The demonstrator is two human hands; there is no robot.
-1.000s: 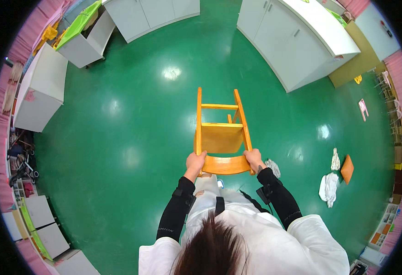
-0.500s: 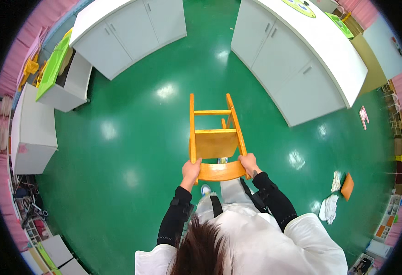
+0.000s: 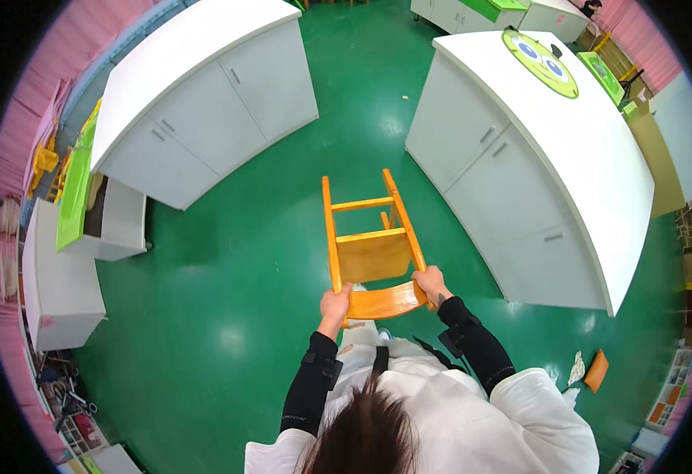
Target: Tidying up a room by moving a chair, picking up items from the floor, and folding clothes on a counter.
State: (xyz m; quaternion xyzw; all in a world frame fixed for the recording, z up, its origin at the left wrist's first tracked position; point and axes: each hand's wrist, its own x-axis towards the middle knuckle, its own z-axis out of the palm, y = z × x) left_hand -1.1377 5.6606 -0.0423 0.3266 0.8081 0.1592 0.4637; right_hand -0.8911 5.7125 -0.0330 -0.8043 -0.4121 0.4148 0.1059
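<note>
A small wooden chair [image 3: 387, 301] is held in front of my body, its curved backrest nearest me and its legs pointing away. My left hand [image 3: 335, 303] is closed around the left upright beside the backrest. On the other side, my right hand [image 3: 431, 284] grips the right upright. The seat [image 3: 374, 257] shows beyond the backrest, with two crossbars between the legs farther out. My thumbs lie over the wood; the other fingers are mostly hidden underneath.
White cabinets stand ahead on the left [image 3: 211, 103] and right [image 3: 511, 182], with a strip of green floor [image 3: 361, 118] between them. A round green cartoon-face board [image 3: 541, 63] lies on the right cabinet. An orange cushion [image 3: 596, 370] and white cloth [image 3: 577, 368] lie at the right.
I have walked forward with the chair, and the cabinets on both sides are now closer. The cloth and cushion have slipped farther back. Both hands keep their hold.
</note>
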